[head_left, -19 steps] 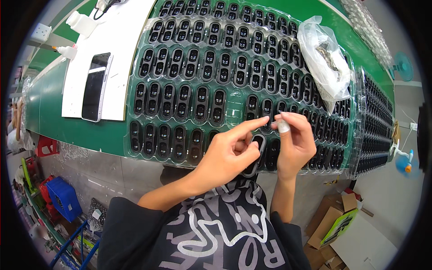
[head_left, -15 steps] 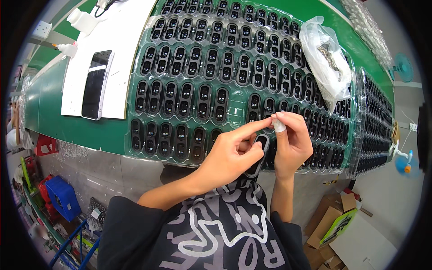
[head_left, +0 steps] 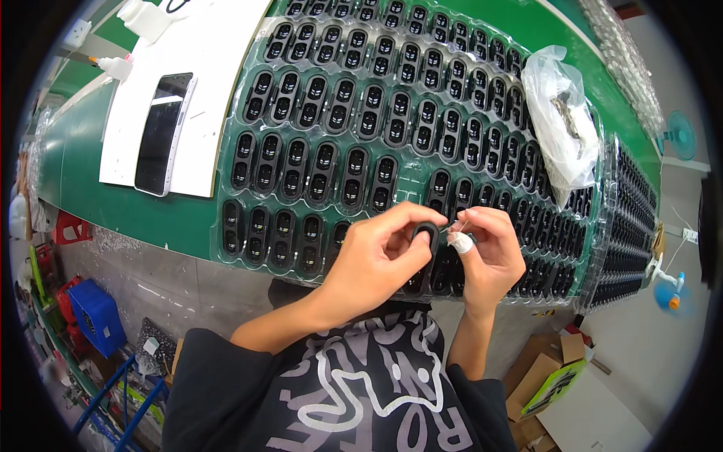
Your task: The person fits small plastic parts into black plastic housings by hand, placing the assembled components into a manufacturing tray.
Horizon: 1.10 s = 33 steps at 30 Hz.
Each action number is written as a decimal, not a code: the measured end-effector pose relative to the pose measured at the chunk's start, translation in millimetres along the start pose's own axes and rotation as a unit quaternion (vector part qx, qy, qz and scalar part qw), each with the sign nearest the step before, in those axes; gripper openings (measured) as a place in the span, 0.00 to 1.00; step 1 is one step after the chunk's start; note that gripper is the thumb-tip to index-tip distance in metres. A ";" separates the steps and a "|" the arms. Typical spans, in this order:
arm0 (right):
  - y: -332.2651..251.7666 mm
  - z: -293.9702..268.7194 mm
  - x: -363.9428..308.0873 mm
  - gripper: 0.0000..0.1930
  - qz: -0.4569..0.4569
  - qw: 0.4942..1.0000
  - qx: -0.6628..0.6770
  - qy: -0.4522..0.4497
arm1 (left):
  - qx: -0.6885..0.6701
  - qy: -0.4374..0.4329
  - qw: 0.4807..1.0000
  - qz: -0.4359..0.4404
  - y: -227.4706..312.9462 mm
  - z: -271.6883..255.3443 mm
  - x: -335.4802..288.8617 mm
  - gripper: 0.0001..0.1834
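Note:
My left hand (head_left: 376, 256) grips a black oblong housing (head_left: 427, 229) between thumb and fingers, above the front edge of a clear plastic tray (head_left: 412, 183). Close against it on the right, my right hand (head_left: 489, 256) is closed in a pinch, its thumb wrapped in white tape (head_left: 461, 242). Thin, shiny slivers (head_left: 453, 227) show at its fingertips, too small to name. Rows of matching black housings (head_left: 356, 177), each with two glossy round openings, fill the tray around and beyond both hands. My fingers hide part of the held housing.
A clear plastic bag (head_left: 561, 113) with small metallic pieces lies on the tray's right part. To the left, a phone (head_left: 162, 135) rests on a white board (head_left: 199, 113), with white bottles (head_left: 144, 20) behind. Stacked trays (head_left: 633, 218) stand at right. An opened carton (head_left: 538, 358) is below.
My left hand has raised the housing toward the right fingertips. The right fingers have drawn back a little, and thin slivers now show at them. The whole view has shifted slightly.

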State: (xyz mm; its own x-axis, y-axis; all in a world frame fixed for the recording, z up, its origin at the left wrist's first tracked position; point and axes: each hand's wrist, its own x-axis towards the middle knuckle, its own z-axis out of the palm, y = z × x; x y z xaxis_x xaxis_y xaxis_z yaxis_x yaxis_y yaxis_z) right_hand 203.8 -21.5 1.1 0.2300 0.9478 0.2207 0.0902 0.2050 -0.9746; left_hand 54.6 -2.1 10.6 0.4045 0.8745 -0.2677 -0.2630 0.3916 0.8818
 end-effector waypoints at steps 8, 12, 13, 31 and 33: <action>-6.3 2.8 -13.0 0.09 -0.023 0.984 0.002 -0.174 | 0.108 0.133 0.983 0.060 3.8 -11.3 10.5 0.07; -5.5 1.4 -16.2 0.08 0.026 0.980 0.044 -0.193 | 0.146 0.113 0.982 0.043 2.8 -12.0 9.9 0.07; -5.4 1.8 -16.9 0.08 0.035 0.979 0.046 -0.197 | 0.142 0.126 0.980 0.061 1.6 -11.5 9.5 0.07; -4.3 11.9 -26.0 0.12 -0.040 0.991 -0.041 -0.120 | 0.273 0.181 0.924 0.196 -5.6 -7.7 6.6 0.10; -3.2 13.4 -25.2 0.13 -0.056 0.990 -0.051 -0.122 | 0.285 0.187 0.917 0.208 -6.7 -6.3 7.5 0.10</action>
State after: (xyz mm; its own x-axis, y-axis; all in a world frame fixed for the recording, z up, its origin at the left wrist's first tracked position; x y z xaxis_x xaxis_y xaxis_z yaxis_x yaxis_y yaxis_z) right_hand 184.7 -42.7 -1.9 -0.0272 0.9538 0.2993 0.2022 0.2985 -0.9327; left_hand 53.9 3.6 0.2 0.0168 0.9930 0.1167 0.2168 -0.1176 0.9691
